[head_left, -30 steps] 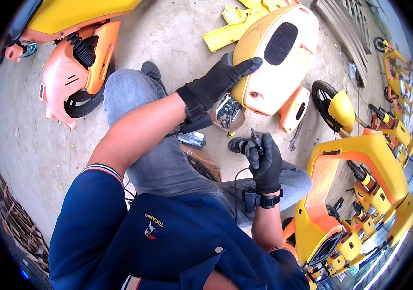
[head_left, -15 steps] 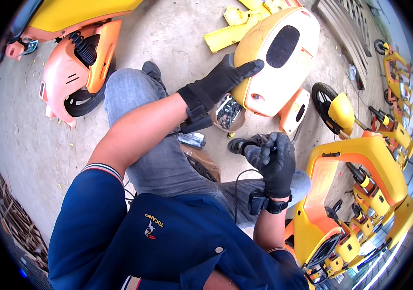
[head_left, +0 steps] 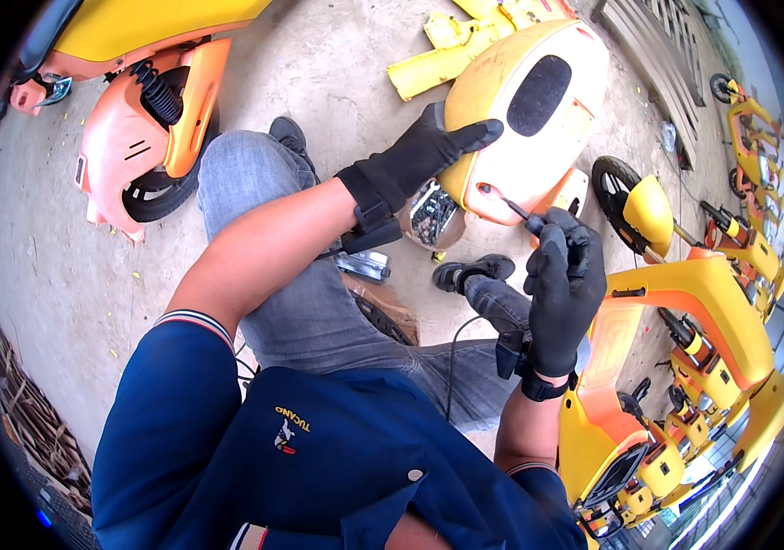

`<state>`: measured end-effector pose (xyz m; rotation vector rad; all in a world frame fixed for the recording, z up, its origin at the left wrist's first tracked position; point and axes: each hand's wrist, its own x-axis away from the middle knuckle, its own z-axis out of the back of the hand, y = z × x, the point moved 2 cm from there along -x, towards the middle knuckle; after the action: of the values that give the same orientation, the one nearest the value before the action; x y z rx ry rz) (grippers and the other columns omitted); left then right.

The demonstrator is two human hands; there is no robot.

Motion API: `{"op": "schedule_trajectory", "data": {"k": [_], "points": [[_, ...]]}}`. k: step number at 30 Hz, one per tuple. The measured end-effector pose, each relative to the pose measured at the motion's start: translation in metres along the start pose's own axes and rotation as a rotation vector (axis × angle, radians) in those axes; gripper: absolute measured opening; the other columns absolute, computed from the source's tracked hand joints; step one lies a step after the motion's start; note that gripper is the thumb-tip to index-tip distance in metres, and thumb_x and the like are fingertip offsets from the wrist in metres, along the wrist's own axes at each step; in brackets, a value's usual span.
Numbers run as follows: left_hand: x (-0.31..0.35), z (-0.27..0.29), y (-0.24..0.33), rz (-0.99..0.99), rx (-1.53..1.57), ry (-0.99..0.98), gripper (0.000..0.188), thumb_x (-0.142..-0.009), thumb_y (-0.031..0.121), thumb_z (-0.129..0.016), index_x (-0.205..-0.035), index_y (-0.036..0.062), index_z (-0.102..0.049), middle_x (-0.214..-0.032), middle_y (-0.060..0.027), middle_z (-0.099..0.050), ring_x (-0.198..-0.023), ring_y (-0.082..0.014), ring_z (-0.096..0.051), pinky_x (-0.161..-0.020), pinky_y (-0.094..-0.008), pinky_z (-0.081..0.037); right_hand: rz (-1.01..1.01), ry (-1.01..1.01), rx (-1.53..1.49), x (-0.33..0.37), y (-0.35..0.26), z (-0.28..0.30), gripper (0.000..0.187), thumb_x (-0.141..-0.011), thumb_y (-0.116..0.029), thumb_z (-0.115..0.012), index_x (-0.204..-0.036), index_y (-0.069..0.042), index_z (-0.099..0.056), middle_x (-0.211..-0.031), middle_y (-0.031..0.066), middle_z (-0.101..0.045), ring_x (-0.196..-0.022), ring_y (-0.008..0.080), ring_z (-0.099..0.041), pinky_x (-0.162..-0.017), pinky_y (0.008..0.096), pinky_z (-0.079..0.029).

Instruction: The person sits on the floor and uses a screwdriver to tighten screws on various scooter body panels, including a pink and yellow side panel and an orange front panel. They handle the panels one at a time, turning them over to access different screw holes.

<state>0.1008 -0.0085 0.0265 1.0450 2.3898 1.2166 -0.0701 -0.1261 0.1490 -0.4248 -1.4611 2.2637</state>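
Observation:
A large yellow and pale orange plastic scooter cover (head_left: 546, 151), with a dark oval patch, is tilted up in front of me. My left hand (head_left: 429, 149), in a black glove, grips its left edge, thumb lying on top and fingers hidden behind. In my right hand (head_left: 568, 284), also gloved, is a thin dark screwdriver (head_left: 518, 211). Its shaft points up and left, its tip at the small recess (head_left: 485, 189) in the cover's near end. Whether the tip sits inside a screw there is too small to tell.
Beneath the cover stands a round container (head_left: 434, 220) of metal hardware. A smaller orange panel (head_left: 568, 194) lies right of it. Yellow plastic pieces (head_left: 447, 60) lie beyond. Scooter bodies stand at left (head_left: 135, 147) and right (head_left: 731, 321). A black cable (head_left: 452, 367) hangs by my right leg.
My right hand has risen up and to the right from near my knee, bringing the screwdriver to the cover's near end. The cover has shifted slightly; my left hand keeps its grip.

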Motion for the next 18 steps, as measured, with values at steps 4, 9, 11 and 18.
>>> {"op": "schedule_trajectory", "data": {"k": [4, 9, 11, 18], "points": [[0.003, -0.006, 0.008, 0.017, -0.034, 0.027, 0.08, -0.092, 0.036, -0.078, -0.149, 0.0013, -0.035, -0.132, -0.0091, -0.059, -0.118, -0.0145, -0.06, -0.1, -0.0304, -0.053, 0.233, -0.064, 0.258, -0.007, 0.004, 0.001, 0.018, -0.101, -0.006, -0.059, -0.116, 0.002, -0.064, -0.081, 0.0015, -0.064, -0.06, 0.0017, -0.047, -0.05, 0.0179, -0.034], [0.003, -0.003, 0.006, 0.012, -0.052, 0.034, 0.081, -0.091, 0.036, -0.078, -0.15, 0.0013, -0.034, -0.132, -0.0088, -0.058, -0.117, -0.0139, -0.059, -0.1, -0.0298, -0.052, 0.375, -0.111, 0.413, -0.012, -0.001, -0.005, 0.017, -0.1, -0.006, -0.06, -0.114, 0.002, -0.065, -0.081, 0.0015, -0.064, -0.061, 0.0024, -0.049, -0.053, 0.0194, -0.037], [0.003, -0.004, 0.005, 0.001, -0.042, 0.027, 0.081, -0.091, 0.036, -0.078, -0.15, 0.0015, -0.034, -0.132, -0.0087, -0.059, -0.118, -0.0139, -0.059, -0.1, -0.0294, -0.052, 0.369, -0.11, 0.419, -0.013, -0.003, -0.007, 0.016, -0.1, -0.006, -0.061, -0.114, 0.002, -0.066, -0.083, 0.0028, -0.065, -0.063, 0.0041, -0.052, -0.056, 0.021, -0.041], [0.001, -0.003, 0.005, -0.023, -0.07, 0.015, 0.072, -0.093, 0.034, -0.076, -0.146, 0.0019, -0.04, -0.129, -0.0074, -0.061, -0.114, -0.0126, -0.06, -0.097, -0.0283, -0.053, 0.327, -0.099, 0.395, -0.011, -0.018, -0.012, 0.016, -0.093, 0.001, -0.065, -0.109, 0.0, -0.066, -0.105, 0.0157, -0.07, -0.097, 0.0307, -0.07, -0.083, 0.0371, -0.055]]}}
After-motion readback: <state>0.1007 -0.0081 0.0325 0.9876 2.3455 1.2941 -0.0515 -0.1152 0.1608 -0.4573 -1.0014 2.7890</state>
